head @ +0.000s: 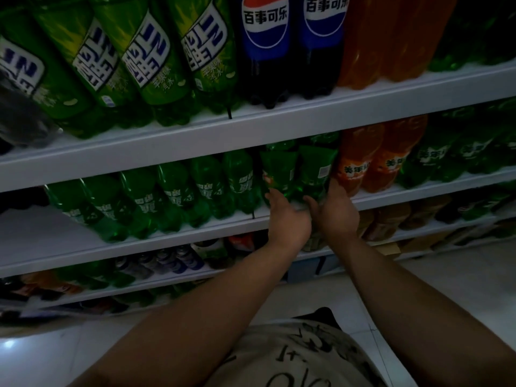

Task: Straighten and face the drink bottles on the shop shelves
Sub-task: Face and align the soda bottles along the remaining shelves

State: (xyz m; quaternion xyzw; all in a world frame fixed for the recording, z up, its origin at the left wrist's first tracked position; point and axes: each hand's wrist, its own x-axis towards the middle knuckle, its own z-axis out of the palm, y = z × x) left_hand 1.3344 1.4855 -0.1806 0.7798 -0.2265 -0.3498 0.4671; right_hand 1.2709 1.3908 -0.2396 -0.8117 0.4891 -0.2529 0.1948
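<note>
Two green bottles (279, 171) on the middle shelf (167, 237) are held low down, one by each hand. The left hand (289, 219) is curled round the bottom of the left one. The right hand (336, 213) is wrapped round the bottom of the right one, thumb in front, fingers (333, 187) squeezed in at the side. Orange bottles (363, 163) marked 美年 are packed tight against those fingers. A row of small green bottles (178, 188) is lined up to the left. On the top shelf (195, 138), blue bottles (265, 26) are marked 百事可乐, beside big green bottles (145, 54).
</note>
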